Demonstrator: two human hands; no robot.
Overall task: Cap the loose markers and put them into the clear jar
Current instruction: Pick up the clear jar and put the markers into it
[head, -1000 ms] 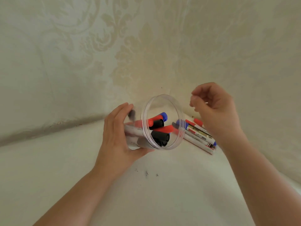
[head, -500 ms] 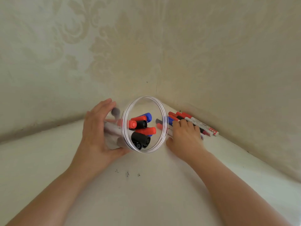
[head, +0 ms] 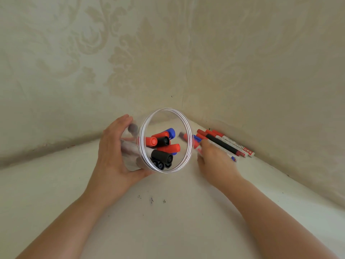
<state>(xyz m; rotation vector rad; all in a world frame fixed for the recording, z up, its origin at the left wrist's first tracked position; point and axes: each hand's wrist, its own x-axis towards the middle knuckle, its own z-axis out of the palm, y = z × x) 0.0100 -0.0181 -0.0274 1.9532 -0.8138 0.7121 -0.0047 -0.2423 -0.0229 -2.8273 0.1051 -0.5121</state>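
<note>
In the left hand (head: 113, 152), wrapping its wall, the clear jar (head: 166, 140) is already holding several capped markers (head: 162, 146). Under the right hand (head: 214, 159), whose fingers are curling onto them, a row of loose markers (head: 226, 144) is still waiting on the tabletop (head: 168, 221).

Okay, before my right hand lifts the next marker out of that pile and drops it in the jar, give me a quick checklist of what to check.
1. Clear jar held firmly: ok, the left hand wraps its wall.
2. Jar mouth tilted toward you and open: ok, no lid on it.
3. Room inside the jar: ok, capped markers fill only the lower part.
4. Right hand on the marker pile by the wall: ok, fingers rest on it.
5. One marker firmly pinched: cannot tell, the fingertips are hidden.
6. Next marker capped: cannot tell, the hand covers part of the pile.
</note>
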